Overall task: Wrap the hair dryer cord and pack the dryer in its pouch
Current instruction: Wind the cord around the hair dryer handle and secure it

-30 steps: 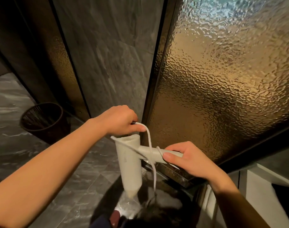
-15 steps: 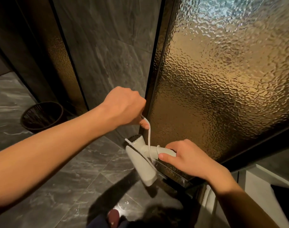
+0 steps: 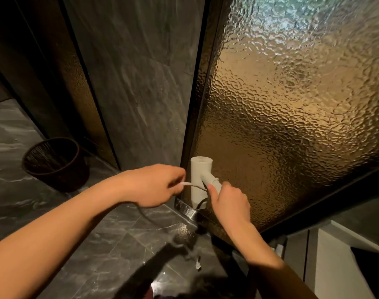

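Two bare forearms reach in from the near edge toward one white hair dryer (image 3: 198, 180), held upright in front of a rippled amber glass panel (image 3: 292, 126) in a dark stone-tiled room. The right hand (image 3: 228, 203), coming from the near right, is closed around the dryer's handle, its thumb laid along the grip, with the barrel standing vertical just beyond the knuckles. The left hand (image 3: 154, 185), stretched across from the near left, is loosely curled and pinches one white cord (image 3: 192, 186) between fingertips; the cord runs from that hand to the handle, loops beneath the barrel, and another stretch trails down, blurred, toward the floor. One dark woven wastebasket (image 3: 54, 162) stands on the grey marble floor (image 3: 16, 203) at far left, well apart from the hands.
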Motion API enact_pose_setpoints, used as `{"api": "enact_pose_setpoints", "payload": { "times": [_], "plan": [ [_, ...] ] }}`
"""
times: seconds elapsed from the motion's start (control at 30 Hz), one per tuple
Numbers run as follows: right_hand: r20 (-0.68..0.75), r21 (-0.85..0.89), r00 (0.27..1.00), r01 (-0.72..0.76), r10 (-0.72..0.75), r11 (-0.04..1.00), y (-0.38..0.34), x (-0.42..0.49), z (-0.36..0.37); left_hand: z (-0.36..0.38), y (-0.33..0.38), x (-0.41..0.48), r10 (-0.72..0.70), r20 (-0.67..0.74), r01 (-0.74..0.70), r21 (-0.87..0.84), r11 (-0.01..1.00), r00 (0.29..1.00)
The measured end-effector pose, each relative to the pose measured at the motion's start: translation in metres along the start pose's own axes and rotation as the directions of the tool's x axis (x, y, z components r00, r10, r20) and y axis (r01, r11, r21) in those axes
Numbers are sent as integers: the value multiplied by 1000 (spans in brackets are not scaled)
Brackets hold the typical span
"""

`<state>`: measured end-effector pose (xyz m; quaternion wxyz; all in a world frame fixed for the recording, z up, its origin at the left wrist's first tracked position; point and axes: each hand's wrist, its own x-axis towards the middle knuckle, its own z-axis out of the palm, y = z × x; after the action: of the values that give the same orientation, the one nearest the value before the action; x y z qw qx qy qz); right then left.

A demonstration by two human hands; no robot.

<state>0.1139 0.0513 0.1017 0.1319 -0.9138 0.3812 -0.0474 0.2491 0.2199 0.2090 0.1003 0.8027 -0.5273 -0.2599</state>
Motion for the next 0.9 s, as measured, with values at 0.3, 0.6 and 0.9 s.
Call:
{"api": "enact_pose_setpoints", "payload": {
  "times": [0.3, 0.6, 0.9],
  "plan": [
    [196, -93, 972, 147, -126, 985, 6, 6, 13, -1, -47, 1, 15, -175, 19, 188, 982, 985],
    [622, 305, 618, 374, -481, 876, -1, 5, -6, -11, -80, 33, 106, -559, 188, 443, 877, 823],
    [326, 871, 592, 115, -737, 478, -11, -6, -58, 40, -93, 60, -402, -502, 238, -358, 903, 766]
  ]
}}
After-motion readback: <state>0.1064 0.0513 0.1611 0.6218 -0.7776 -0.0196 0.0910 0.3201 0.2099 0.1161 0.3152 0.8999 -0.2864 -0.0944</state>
